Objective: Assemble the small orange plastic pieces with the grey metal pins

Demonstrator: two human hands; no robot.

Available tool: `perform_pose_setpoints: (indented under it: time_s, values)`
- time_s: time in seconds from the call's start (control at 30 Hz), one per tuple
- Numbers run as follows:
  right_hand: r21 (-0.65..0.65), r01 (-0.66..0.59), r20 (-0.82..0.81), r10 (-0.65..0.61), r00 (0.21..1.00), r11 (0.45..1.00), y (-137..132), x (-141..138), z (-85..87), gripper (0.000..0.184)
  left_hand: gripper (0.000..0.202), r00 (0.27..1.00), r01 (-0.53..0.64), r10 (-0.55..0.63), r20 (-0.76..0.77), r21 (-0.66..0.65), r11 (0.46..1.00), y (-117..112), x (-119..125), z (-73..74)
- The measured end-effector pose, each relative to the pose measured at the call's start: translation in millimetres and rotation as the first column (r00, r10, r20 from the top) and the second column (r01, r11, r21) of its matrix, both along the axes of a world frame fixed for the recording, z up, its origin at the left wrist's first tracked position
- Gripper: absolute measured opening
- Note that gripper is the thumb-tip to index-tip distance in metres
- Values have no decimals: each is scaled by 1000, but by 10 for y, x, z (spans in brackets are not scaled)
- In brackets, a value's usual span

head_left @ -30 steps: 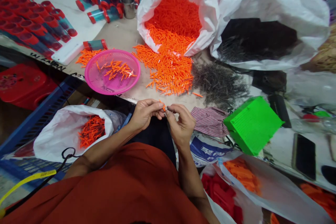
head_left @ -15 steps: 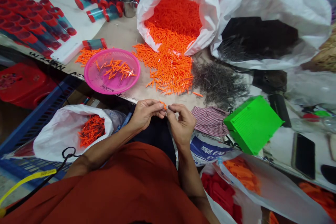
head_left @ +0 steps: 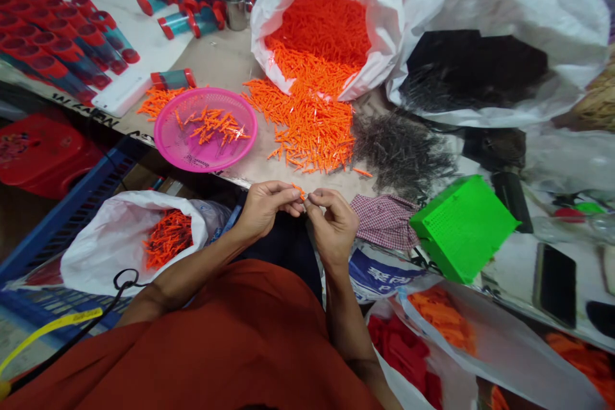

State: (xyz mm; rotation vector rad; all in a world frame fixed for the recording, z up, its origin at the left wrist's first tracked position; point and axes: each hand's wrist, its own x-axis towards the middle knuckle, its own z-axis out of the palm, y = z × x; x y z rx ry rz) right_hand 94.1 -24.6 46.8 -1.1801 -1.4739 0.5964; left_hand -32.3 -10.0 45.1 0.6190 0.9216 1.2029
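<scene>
My left hand [head_left: 264,210] and my right hand [head_left: 334,227] meet in front of me, pinching at their fingertips. A tiny orange plastic piece [head_left: 298,192] sits in the left fingertips, and the right fingertips hold something thin and pale against it, too small to identify. Beyond the hands, a loose pile of orange pieces [head_left: 307,131] spreads from a white sack [head_left: 384,32] full of them. A pink mesh basket [head_left: 175,144] holds a few more. A dark, bristly heap of thin pieces [head_left: 403,154] lies to the right of the pile.
Red-capped clear tubes [head_left: 185,3] and a steel cup [head_left: 235,9] stand at the far left. A white bag of orange pieces [head_left: 106,250] sits low on my left. On my right are a checked cloth [head_left: 384,223], a green plastic box [head_left: 464,228] and a phone [head_left: 555,285].
My hands have hardly moved, and their fingertips stay together at the small orange piece. The whole view has shifted very slightly.
</scene>
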Motion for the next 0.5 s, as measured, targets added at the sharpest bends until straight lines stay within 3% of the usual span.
perform_pose_setpoints:
  time_s: [0.5]
  values:
    - [66,-57,101,50,994,996,25,54,71,12,18,999,23,-24,-30,-24,999,9,-4,1]
